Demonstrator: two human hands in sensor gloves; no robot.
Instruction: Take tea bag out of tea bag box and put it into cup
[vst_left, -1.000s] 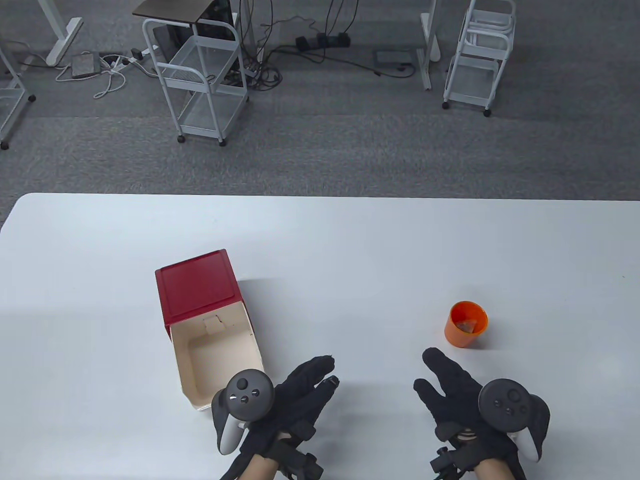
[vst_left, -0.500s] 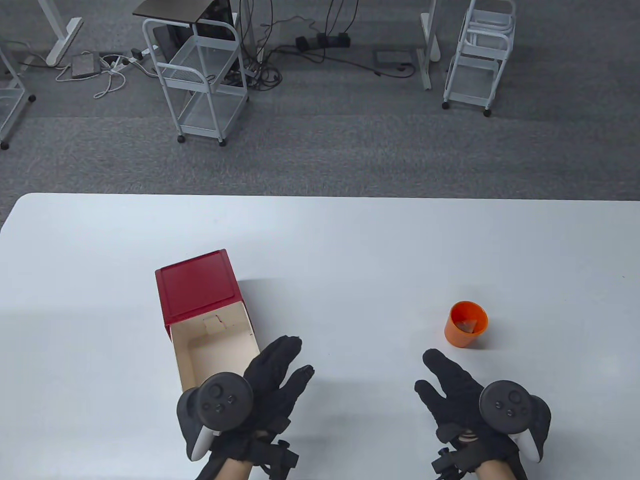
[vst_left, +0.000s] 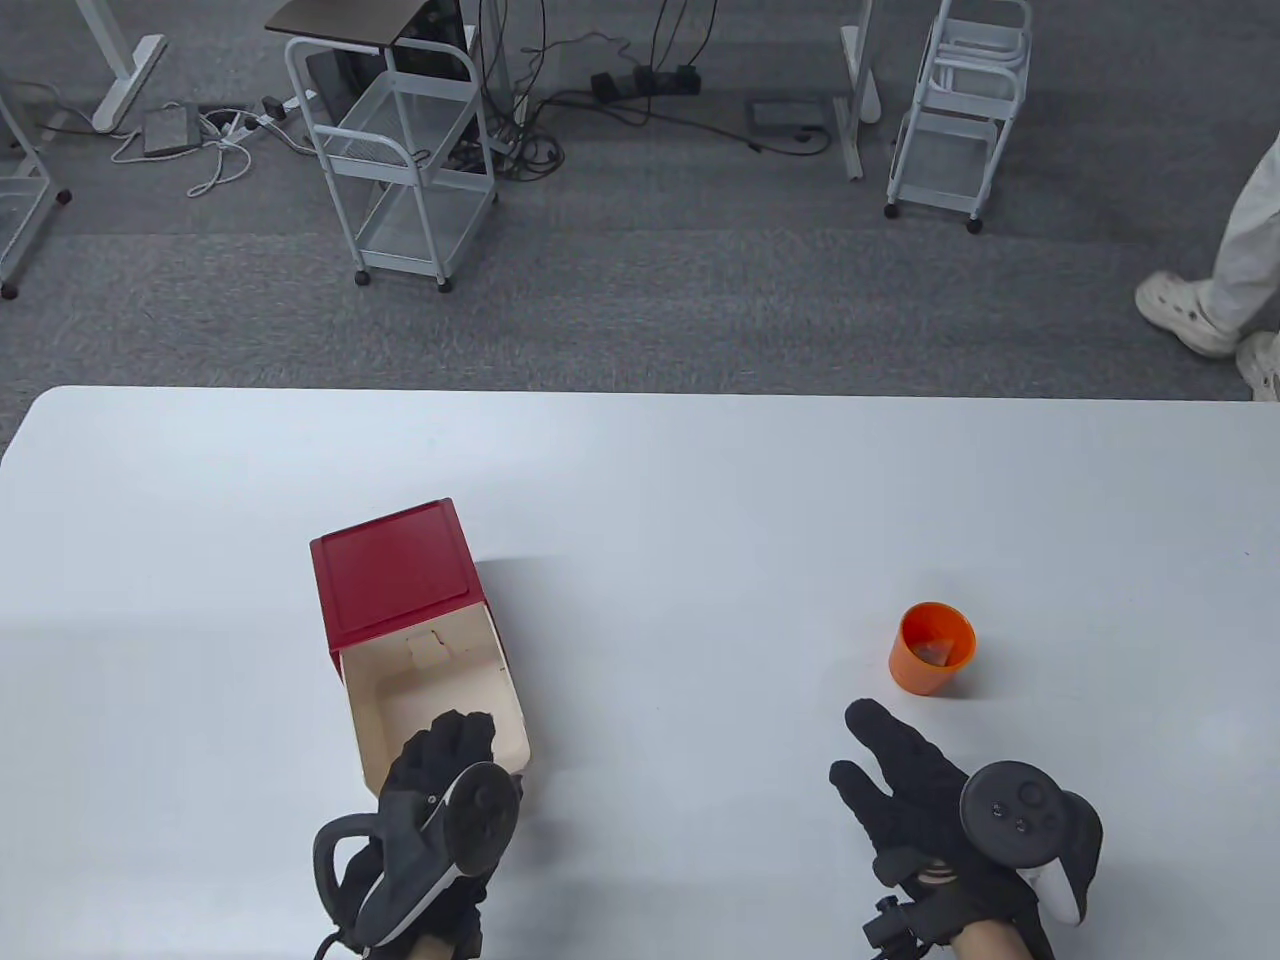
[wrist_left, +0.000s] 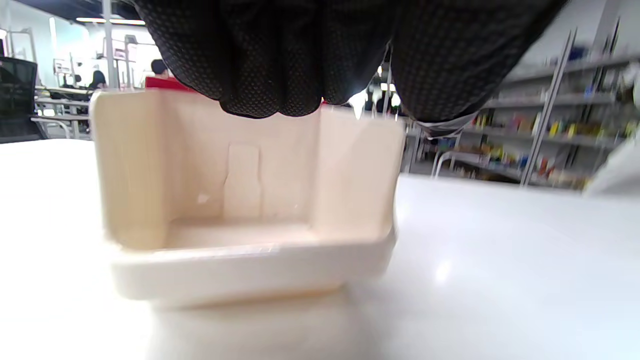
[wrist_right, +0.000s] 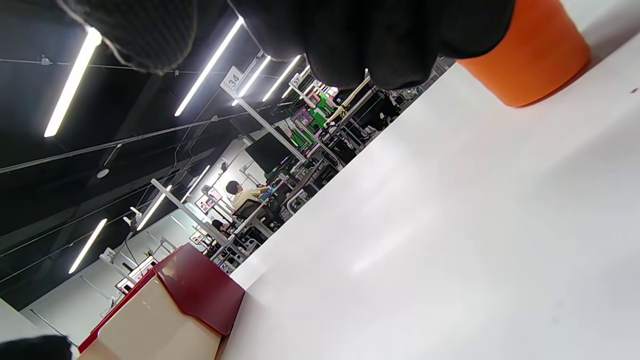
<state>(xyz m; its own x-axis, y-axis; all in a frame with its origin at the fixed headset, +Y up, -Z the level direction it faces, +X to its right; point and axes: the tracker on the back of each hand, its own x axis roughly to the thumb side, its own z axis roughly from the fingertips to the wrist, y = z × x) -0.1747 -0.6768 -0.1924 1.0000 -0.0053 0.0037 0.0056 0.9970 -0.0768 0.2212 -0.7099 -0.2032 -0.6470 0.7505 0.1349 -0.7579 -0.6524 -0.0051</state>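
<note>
The tea bag box (vst_left: 392, 580) is red, with its cream drawer (vst_left: 440, 690) pulled out toward me; the drawer looks empty in the left wrist view (wrist_left: 240, 230). My left hand (vst_left: 458, 730) is at the drawer's near end, fingers (wrist_left: 270, 60) over its front rim, holding nothing. The orange cup (vst_left: 932, 648) stands upright at the right with a tea bag (vst_left: 937, 654) inside. My right hand (vst_left: 868, 748) rests on the table just in front of the cup, fingers spread and empty. The right wrist view shows the cup (wrist_right: 530, 65) and the box (wrist_right: 195, 290).
The white table (vst_left: 700, 480) has bare surface between box and cup. Beyond its far edge are wire carts (vst_left: 410, 150) and cables on the carpet. A person's legs (vst_left: 1215, 290) stand at the far right.
My left hand moved left and turned, from beside the drawer to its near end, fingers now over the front rim. The right hand stayed still. A person's legs appeared at far right.
</note>
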